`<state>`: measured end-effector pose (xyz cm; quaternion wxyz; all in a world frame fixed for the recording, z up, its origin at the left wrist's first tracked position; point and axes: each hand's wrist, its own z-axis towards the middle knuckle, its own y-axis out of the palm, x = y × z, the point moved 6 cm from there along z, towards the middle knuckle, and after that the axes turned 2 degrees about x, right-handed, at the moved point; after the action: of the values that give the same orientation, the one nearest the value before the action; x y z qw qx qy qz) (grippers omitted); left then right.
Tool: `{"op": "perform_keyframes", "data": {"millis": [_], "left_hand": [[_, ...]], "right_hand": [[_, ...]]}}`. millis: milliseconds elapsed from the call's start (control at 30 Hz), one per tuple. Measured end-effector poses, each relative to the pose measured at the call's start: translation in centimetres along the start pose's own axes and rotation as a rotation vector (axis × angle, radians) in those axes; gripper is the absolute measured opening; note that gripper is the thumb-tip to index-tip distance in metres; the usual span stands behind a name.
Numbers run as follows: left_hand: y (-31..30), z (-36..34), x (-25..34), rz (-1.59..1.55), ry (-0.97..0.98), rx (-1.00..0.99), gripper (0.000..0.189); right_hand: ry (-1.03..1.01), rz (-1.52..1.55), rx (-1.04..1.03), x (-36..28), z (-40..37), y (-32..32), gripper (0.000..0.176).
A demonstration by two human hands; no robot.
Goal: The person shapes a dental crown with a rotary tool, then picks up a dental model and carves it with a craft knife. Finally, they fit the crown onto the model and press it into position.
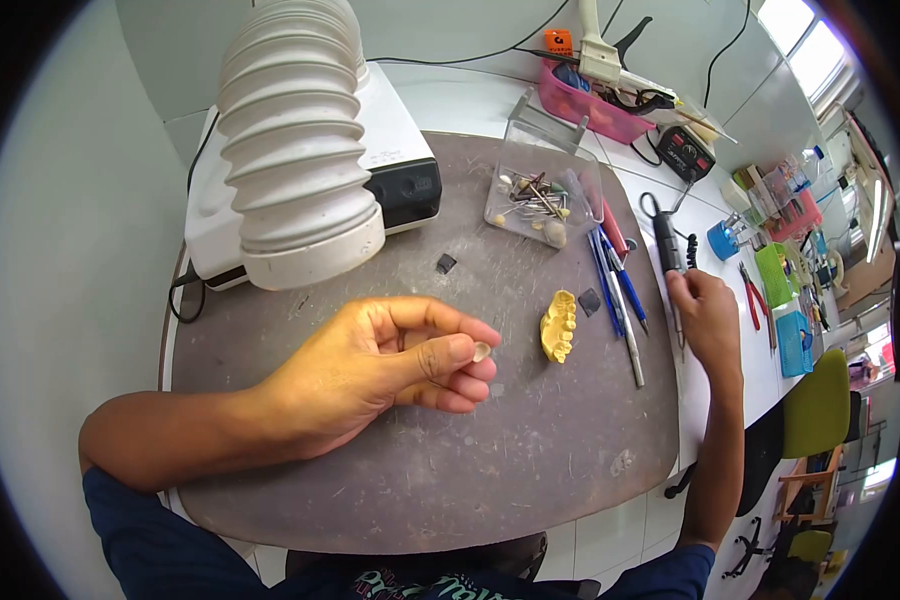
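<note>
A small, cream-coloured dental crown [481,353], partly hidden by the fingertips, is pinched in the left hand [370,355], to the left of the yellow dental cast [558,328]. To the cast's right, a slim, dark rotary handpiece [667,242] is grasped by the right hand [708,312], its lower part partly covered.

dental model [559,327] on board [420,490] | box [535,157] behind | pens [626,285] right | handpiece [667,245] farther right

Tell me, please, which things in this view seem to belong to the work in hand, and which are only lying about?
Probably in the work:
small pale piece, in the left hand
black handpiece, in the right hand
yellow tooth model, nearby

Apparently lying about:
blue-handled tools
pink basket
red-handled pliers
</note>
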<state>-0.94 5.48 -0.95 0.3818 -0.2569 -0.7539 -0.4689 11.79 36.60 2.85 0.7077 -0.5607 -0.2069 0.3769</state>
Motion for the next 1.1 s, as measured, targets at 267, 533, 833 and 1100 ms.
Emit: {"op": "perform_keyframes", "data": {"millis": [267, 533, 833, 1100], "left_hand": [[-0.1, 0.2, -0.4, -0.015, -0.078, -0.01, 0.027], [-0.3, 0.3, -0.4, -0.022, -0.061, -0.009, 0.026], [-0.3, 0.0, -0.5, -0.066, -0.057, 0.014, 0.026], [-0.3, 0.0, -0.6, -0.096, -0.055, 0.026, 0.024]], "right_hand": [[-0.062, 1.969, -0.071, -2.1, -0.3, -3.5, 0.029], [-0.213, 2.093, -0.354, -11.7, -4.6, -3.3, 0.038], [-0.755, 1.313, -0.125, -15.4, -8.7, -1.0, 0.033], [-0.805, 1.184, -0.073, -16.0, -9.4, -1.4, 0.03]]}}
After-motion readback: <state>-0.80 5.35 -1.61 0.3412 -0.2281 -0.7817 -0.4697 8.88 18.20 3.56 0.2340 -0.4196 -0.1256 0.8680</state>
